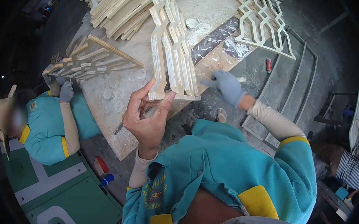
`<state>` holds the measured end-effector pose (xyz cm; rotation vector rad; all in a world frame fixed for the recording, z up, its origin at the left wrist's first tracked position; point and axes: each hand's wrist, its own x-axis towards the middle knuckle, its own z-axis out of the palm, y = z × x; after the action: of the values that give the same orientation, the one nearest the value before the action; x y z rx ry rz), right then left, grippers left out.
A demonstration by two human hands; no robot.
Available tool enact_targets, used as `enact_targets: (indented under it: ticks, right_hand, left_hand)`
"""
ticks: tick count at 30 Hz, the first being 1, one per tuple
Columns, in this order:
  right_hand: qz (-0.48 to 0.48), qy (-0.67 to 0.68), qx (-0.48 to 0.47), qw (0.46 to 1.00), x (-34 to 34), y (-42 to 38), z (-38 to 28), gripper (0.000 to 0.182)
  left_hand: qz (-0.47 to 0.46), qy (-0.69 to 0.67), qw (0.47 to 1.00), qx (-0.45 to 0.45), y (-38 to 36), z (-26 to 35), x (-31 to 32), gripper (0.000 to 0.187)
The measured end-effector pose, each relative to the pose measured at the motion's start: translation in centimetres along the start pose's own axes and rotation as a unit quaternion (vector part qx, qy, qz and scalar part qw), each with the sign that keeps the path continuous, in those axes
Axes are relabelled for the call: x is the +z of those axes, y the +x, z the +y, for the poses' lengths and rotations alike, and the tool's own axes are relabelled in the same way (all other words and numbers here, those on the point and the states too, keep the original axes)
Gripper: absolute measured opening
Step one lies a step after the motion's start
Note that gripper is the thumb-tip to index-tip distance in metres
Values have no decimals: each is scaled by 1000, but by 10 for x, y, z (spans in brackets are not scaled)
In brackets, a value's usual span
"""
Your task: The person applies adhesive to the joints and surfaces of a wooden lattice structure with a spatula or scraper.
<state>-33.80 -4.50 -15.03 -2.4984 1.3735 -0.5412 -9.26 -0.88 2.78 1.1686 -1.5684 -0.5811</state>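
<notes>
My bare left hand (148, 116) grips the near end of a pale wooden lattice panel (157, 55), thumb and fingers at its lower edge. The panel tilts up from the worktable, its zigzag slats smeared with white along their edges. Right of it, my right hand (227, 88) wears a grey glove and is closed around a small tool with a pale handle (241, 79). The handle's end sticks out beside the hand; I cannot tell what the tool's working end is. A small round tub of white paste (192, 23) stands on the table beyond.
Curved wooden strips (118, 14) are piled at the back. Another lattice panel (260, 21) overhangs the table's right side. At left, a co-worker (49, 125) in gloves handles a lattice piece (95, 61). Metal frames (288, 90) and a red-handled item (268, 65) lie to the right.
</notes>
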Motion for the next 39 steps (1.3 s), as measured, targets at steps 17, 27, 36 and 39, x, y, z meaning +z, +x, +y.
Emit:
enact_targets:
  ticks: [17,27,36,39]
  right_hand:
    - [14,-66,-11,998,-2,42,21,63]
    - [-88,54,-47,994,-26,9,6,56]
    - [55,166,-34,984,-71,26,-15,70]
    - [74,150,-56,984,-69,38,-42,68]
  left_hand:
    - [74,82,994,-20,-20,23,16,41]
    - [116,127,984,-51,-27,28,17,39]
    - [117,179,977,10,5,21,-25,37]
    - [79,164,983,-37,0,8,-30,35]
